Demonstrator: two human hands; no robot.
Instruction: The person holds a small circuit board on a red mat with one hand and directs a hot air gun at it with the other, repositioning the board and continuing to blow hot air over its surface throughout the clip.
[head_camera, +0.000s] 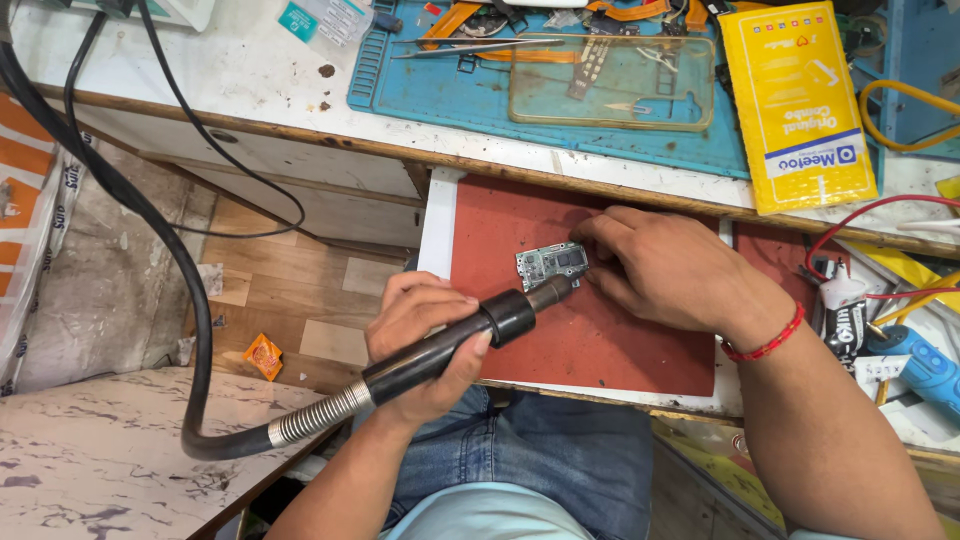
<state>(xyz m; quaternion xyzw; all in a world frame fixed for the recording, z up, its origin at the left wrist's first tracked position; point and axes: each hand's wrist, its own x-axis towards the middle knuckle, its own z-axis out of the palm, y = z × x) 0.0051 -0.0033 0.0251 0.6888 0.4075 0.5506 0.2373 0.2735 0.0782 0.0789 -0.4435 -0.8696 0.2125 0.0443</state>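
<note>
Nearest the camera sits the person's lap in blue jeans (560, 450), with a pale blue shirt hem below it at the bottom edge. Just above the lap, the left hand (425, 345) has its grip wrapped tight around the black handle of a hot-air tool (470, 335), fingers curled over it and thumb on top. The tool's metal nozzle points up and to the right, its tip just beside the near right corner of a small circuit board (551, 265); whether it touches the board I cannot tell. From the handle's near end a ribbed metal spring sleeve leads into a thick black hose (150, 220) that loops left and runs far up past the tabletop edge.

That circuit board lies flat on a red mat (600, 340), which rests on a white slide-out board under the tabletop. The right hand (665, 270) comes in from the right, wearing a red thread band (768, 345) at the wrist. Its fingertips rest pressed together on the right edge of the board, holding it down against the mat.

Farther away, on the white tabletop (230, 70), lies a blue work mat (420, 90) carrying a clear greenish phone cover (610, 85), tweezers (480, 47) and orange ribbon cables. A yellow packet (795, 105) lies to its right. At the far right edge sit a small white bottle (843, 305), red wires and a blue tool.
</note>
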